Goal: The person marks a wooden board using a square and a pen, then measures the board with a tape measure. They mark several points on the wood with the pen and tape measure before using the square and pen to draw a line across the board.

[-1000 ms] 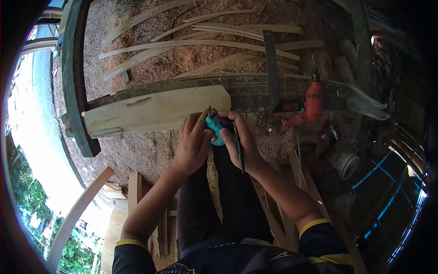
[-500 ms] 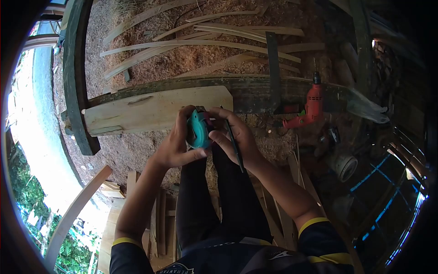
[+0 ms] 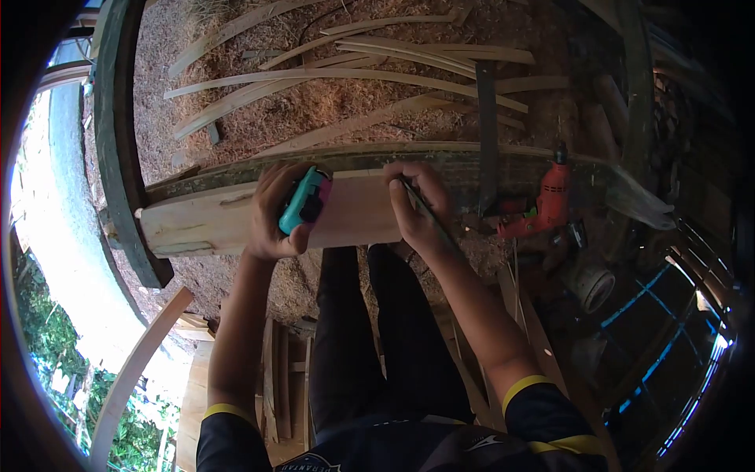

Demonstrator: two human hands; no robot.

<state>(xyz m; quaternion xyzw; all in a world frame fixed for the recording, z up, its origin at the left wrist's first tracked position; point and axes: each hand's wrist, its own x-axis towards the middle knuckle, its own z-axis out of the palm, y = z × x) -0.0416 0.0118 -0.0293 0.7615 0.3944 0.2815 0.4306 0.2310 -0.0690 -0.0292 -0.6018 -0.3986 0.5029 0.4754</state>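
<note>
Work over the plank: the step in hand looks like handling measuring and marking tools above a pale, flat wooden plank point(image 3: 354, 211); no contact between tool and wood can be made out.
Left hand point(image 3: 270, 216): closed as far as its load allows, fingers wrapped round a rounded teal case with black and pink parts point(image 3: 296, 211), apparently a tape measure, the thumb near its lower end.
Right hand point(image 3: 423, 208): partly curled, with a slim, dark, pencil-like stick point(image 3: 429, 211) held along the thumb side; the exact fingertip contact is unclear.
Teal case: held above the plank, well apart from the right hand; whether any tape is drawn out cannot be told.
Next move: in judgement, it calls for a firm hold on the case and a secure grip on the stick.
Right of the plank: a red power drill with a black chuck point(image 3: 554, 197), near a long, dark, flat bar point(image 3: 487, 134).
Count: 1 case, 1 stick, 1 plank, 1 drill, 1 bar; several thin, pale wooden strips point(image 3: 330, 74) lie on the brown, litter-strewn ground point(image 3: 338, 98), overlapping too much for a sure number.
</note>
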